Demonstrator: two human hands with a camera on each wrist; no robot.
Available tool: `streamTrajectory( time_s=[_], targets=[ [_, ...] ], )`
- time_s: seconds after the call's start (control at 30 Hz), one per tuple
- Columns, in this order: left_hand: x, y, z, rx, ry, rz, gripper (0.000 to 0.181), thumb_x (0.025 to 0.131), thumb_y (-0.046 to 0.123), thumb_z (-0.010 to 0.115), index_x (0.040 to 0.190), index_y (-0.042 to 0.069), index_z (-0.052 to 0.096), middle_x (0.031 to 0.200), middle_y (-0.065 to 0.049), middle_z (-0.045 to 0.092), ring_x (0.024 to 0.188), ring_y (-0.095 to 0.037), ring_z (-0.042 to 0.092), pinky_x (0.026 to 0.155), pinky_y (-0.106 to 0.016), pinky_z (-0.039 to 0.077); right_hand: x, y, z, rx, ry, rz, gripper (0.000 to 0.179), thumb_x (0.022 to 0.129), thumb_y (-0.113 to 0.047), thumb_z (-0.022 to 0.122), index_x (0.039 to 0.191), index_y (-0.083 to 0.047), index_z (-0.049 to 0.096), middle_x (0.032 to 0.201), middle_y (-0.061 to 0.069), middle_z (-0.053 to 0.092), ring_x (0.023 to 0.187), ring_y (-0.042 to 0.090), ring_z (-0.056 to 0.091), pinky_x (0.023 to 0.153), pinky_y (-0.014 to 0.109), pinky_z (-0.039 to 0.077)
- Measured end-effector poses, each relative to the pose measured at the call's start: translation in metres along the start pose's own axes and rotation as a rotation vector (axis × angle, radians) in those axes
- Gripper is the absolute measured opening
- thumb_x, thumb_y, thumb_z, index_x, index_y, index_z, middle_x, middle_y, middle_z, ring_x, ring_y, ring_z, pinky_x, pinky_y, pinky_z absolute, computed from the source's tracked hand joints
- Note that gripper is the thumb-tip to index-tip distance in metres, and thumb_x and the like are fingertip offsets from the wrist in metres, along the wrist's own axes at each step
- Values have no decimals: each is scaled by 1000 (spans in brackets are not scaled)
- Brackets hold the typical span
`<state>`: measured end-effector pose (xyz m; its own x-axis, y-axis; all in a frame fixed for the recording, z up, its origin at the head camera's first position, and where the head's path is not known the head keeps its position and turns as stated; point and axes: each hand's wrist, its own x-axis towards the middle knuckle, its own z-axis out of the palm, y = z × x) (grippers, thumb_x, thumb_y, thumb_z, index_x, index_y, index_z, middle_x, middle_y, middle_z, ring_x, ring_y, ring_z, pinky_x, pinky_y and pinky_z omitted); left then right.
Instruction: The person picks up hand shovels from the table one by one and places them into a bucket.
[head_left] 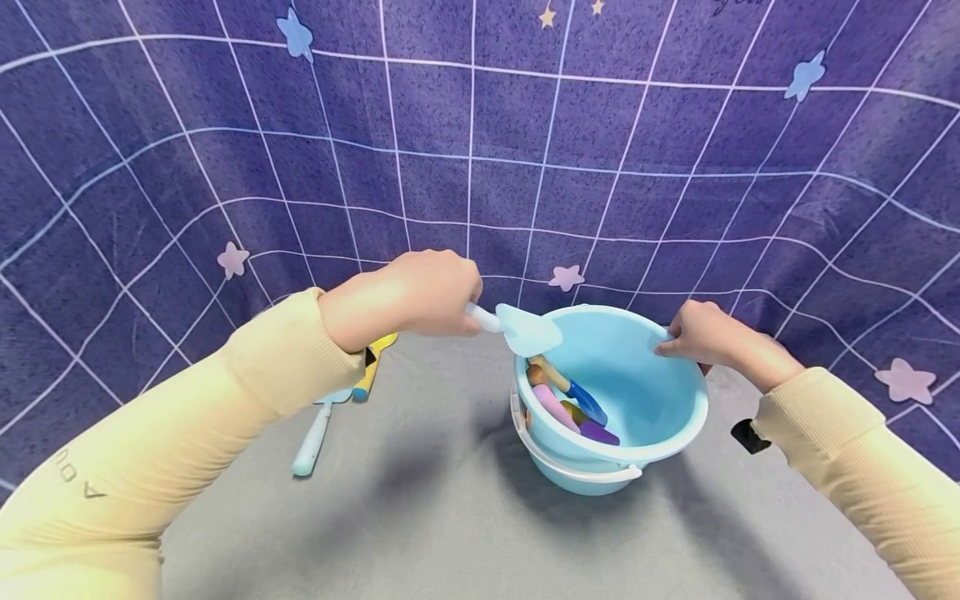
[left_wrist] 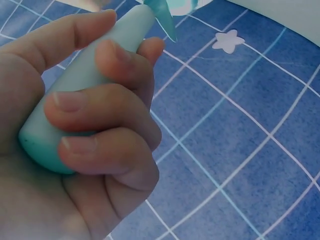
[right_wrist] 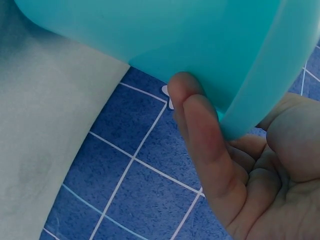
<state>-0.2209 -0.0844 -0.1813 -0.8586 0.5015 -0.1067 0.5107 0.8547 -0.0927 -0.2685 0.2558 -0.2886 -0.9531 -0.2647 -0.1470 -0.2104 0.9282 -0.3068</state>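
My left hand (head_left: 427, 292) grips a pale blue toy shovel (head_left: 531, 332) by its handle, holding the blade over the left rim of a light blue bucket (head_left: 652, 400). In the left wrist view, the fingers curl round the thick handle (left_wrist: 82, 75), which has a darker teal end. My right hand (head_left: 708, 337) pinches the bucket's rim at the back right, thumb on one side and fingers on the other, as the right wrist view shows. Inside the bucket lie a small blue shovel (head_left: 587, 403) with a wooden handle and pink (head_left: 555, 407) and purple (head_left: 597, 432) pieces.
Left of the bucket, another pale blue tool (head_left: 313, 442) and a yellow tool (head_left: 371, 371) with a blue end lie on the grey surface (head_left: 420, 533), partly behind the left sleeve. The bucket's white handle (head_left: 570, 472) hangs down its near side. A purple gridded cloth (head_left: 435, 108) rises behind.
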Motion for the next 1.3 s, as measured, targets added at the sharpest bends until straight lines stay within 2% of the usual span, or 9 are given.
streamTrajectory(
  time_s=[0.2,0.37,0.63,0.8,0.93,1.2,1.3],
  targets=[
    [12,11,2,5,16,40,17,78,31,66,68,18,61,65,4,53,62,-17,51,54,-35,42,-1,1,1,5,2,2,27,83,-20,69,64,-3,62,53,2,57,43,13,59,45,28,50],
    [22,19,5,-6,-7,72,24,79,37,68,71,16,60,68,5,53,64,-16,50,56,-34,43,-1,2,1,5,5,1,26,83,-20,69,64,-3,62,53,2,57,42,13,58,45,28,50],
    [38,35,11,-12,-64,120,24,82,37,69,73,17,59,67,6,49,64,-12,45,56,-29,40,-1,3,0,-5,4,6,25,83,-20,69,66,-2,63,53,2,58,43,12,58,45,27,49],
    [50,45,18,18,-94,139,25,83,36,67,71,17,56,63,6,42,62,-12,43,54,-28,39,0,2,0,-2,-15,19,24,83,-19,69,71,1,66,56,3,60,44,13,59,45,28,50],
    [60,51,26,47,-94,153,26,83,38,67,75,16,55,64,5,41,63,-12,44,56,-28,40,1,2,0,0,-19,20,24,84,-19,69,73,2,67,56,4,61,44,13,59,45,28,50],
    [79,63,38,16,-110,196,27,82,38,69,88,15,58,71,5,44,67,-13,46,58,-28,39,3,3,0,-1,-28,29,24,84,-20,69,74,2,67,58,3,61,45,13,59,46,28,50],
    [84,68,42,22,-129,201,25,82,36,68,87,15,56,72,4,44,67,-13,46,57,-27,39,3,2,0,0,-27,28,24,84,-20,69,74,2,67,58,3,61,45,12,59,46,28,50]
  ],
)
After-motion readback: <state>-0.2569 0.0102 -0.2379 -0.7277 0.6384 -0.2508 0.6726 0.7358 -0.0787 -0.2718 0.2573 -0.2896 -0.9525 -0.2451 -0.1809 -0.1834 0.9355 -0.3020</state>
